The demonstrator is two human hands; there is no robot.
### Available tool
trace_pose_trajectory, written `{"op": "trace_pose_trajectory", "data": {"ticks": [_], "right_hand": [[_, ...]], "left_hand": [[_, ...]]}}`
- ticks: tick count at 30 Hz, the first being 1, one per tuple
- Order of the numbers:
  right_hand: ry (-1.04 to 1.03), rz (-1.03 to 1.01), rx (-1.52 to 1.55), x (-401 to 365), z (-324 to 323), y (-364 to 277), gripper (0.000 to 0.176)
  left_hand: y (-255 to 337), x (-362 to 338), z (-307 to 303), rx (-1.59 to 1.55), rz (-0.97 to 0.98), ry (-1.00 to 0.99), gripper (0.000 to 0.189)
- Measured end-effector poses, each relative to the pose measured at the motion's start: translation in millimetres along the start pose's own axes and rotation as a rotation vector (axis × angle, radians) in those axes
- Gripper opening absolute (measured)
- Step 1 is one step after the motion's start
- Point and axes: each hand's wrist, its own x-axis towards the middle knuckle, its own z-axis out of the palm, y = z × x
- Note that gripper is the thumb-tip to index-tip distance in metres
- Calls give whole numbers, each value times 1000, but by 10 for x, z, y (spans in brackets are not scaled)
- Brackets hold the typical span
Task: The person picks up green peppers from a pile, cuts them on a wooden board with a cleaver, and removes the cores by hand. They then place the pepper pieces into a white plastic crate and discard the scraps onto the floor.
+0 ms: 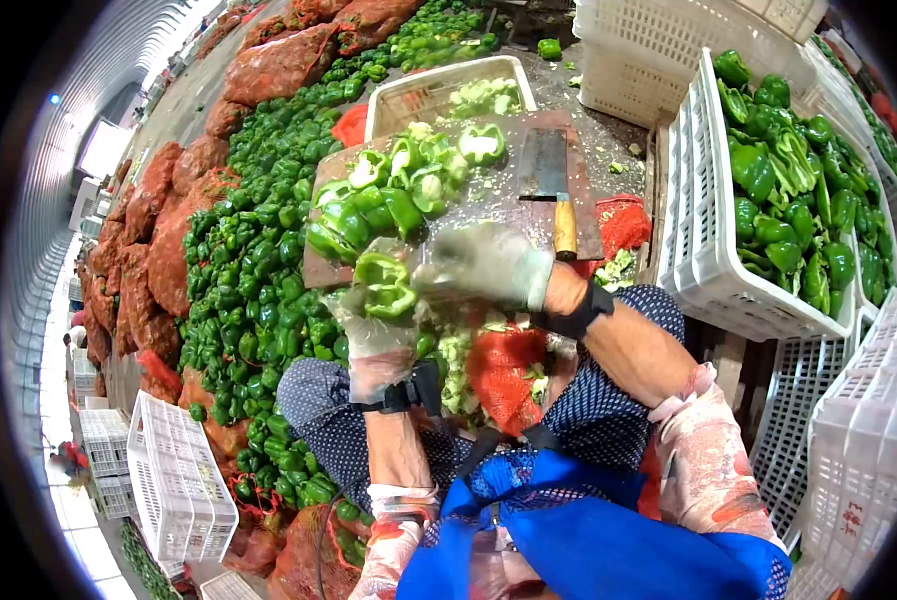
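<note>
My left hand [374,335], in a thin clear glove, holds a cut green pepper [384,283] just in front of the wooden cutting board [489,205]. My right hand [484,265], also gloved, presses against the same pepper from the right. Several halved peppers [394,185] lie piled on the board's left side. A cleaver [547,170] with a yellow handle rests flat on the board's right side, apart from both hands.
A white crate of cut peppers [704,260] stands at the right, with stacked white crates [659,45] behind. A shallow tray [439,90] sits beyond the board. A long heap of whole peppers [259,270] and red mesh sacks [169,250] runs along the left. Pepper cores and a red mesh bag [504,375] lie in my lap.
</note>
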Motion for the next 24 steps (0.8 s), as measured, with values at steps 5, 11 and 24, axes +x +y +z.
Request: {"op": "trace_pose_trajectory", "data": {"ticks": [5, 11, 24], "right_hand": [[78, -290, -57, -63, -8, -67, 39], [-50, -185, 189, -132, -1, -188, 34], [426, -150, 1049, -363, -754, 109, 22]], "left_hand": [[-124, 45, 6, -127, 82, 76, 57], [-240, -58, 225, -41, 54, -26, 59], [-195, 98, -59, 140, 92, -138, 85]]}}
